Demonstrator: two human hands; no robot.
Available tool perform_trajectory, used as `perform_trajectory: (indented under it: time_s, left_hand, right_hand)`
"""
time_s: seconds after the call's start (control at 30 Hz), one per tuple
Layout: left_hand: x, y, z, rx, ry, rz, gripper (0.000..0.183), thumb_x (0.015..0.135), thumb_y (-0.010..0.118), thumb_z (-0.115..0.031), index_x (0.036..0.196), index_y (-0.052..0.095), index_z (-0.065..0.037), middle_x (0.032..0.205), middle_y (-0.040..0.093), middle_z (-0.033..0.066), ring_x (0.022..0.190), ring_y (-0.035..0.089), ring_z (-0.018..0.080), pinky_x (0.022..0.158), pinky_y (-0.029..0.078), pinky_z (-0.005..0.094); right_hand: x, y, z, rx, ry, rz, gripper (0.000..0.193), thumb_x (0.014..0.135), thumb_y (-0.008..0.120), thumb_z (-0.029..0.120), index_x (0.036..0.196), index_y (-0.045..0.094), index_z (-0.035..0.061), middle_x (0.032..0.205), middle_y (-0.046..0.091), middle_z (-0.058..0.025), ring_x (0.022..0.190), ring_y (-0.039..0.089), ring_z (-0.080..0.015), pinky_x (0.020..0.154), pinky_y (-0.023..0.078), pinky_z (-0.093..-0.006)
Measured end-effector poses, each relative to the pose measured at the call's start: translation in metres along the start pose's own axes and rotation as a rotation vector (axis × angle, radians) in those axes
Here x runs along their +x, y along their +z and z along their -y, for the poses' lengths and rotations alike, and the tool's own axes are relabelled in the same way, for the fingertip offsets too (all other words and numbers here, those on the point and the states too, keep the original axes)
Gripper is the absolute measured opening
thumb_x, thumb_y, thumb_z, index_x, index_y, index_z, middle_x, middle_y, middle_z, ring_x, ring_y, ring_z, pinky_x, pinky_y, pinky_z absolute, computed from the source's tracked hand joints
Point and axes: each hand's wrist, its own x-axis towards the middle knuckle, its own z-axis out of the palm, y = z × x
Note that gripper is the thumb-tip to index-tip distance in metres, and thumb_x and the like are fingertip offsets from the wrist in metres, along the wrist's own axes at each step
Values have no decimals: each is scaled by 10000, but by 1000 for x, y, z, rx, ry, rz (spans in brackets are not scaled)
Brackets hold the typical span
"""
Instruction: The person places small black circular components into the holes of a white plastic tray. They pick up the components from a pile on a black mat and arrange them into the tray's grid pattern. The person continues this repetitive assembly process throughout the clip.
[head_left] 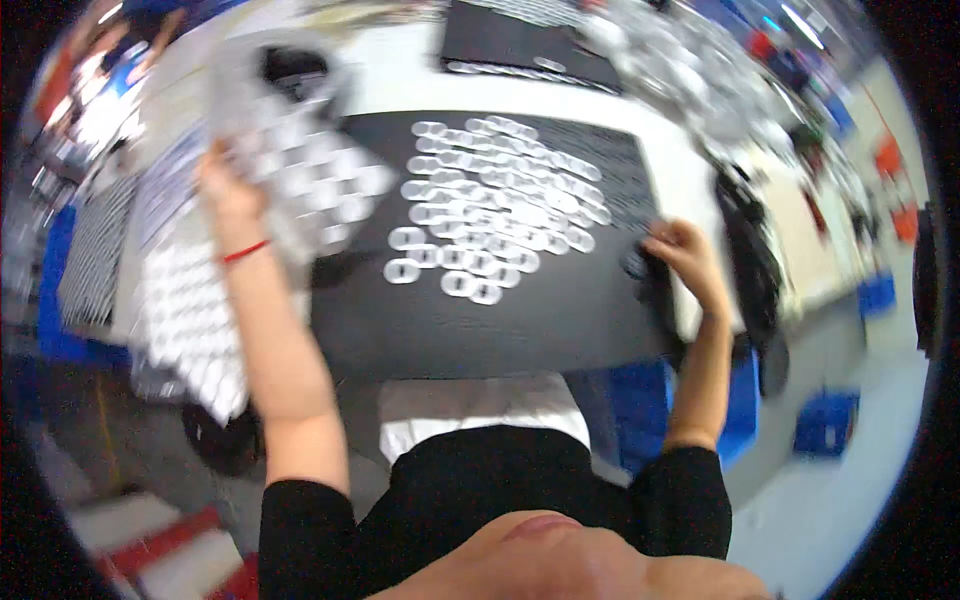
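My left hand (228, 187) is raised at the left and grips a clear plastic sheet (300, 150) with rows of round pockets, lifted above the table and blurred by motion. A red band sits on that wrist. My right hand (682, 252) rests on the right edge of a black mat (450, 320), fingers curled over its rim. On the mat lies a heap of several small white oval pieces (490, 205), each with a dark slot.
A white table (660, 150) carries the mat. More pocketed sheets (190, 330) are stacked at the left. A second black mat (520, 45) lies further back. Dark fabric (750, 260) hangs at the right edge. Blue bins (830, 425) stand on the floor.
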Motion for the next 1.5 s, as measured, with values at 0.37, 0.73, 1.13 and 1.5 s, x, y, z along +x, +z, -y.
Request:
perform_trajectory:
  time_s: [0.37,0.73,1.13,1.5]
  left_hand:
    - [-23,27,-5,-202,-100,73,164,784,433,-260,785,552,-146,712,548,8,644,531,168,540,436,332]
    - [-20,24,-1,-240,-102,130,186,782,473,-253,843,549,-96,852,574,63,781,543,220,696,451,369]
    - [-3,5,-8,167,117,-41,193,816,479,-211,917,501,-48,903,573,113,869,559,279,750,484,452]
    - [-17,26,-10,35,-54,67,327,852,398,-183,1099,511,0,1088,566,138,997,540,293,875,424,433]
  right_hand:
    - [4,-8,-24,42,-6,67,193,705,660,-4,846,539,49,739,514,15,674,472,-74,619,390,-204]
    - [0,-10,5,278,56,243,158,728,622,-5,768,490,73,665,481,30,548,449,-61,489,355,-198]
    - [10,-10,-24,-269,-327,-303,143,719,583,-35,836,502,-23,815,548,-112,769,580,-196,713,479,-284]
    - [3,-3,-25,-204,-347,-253,158,713,529,-53,863,560,-15,871,559,-134,786,579,-238,705,468,-302]
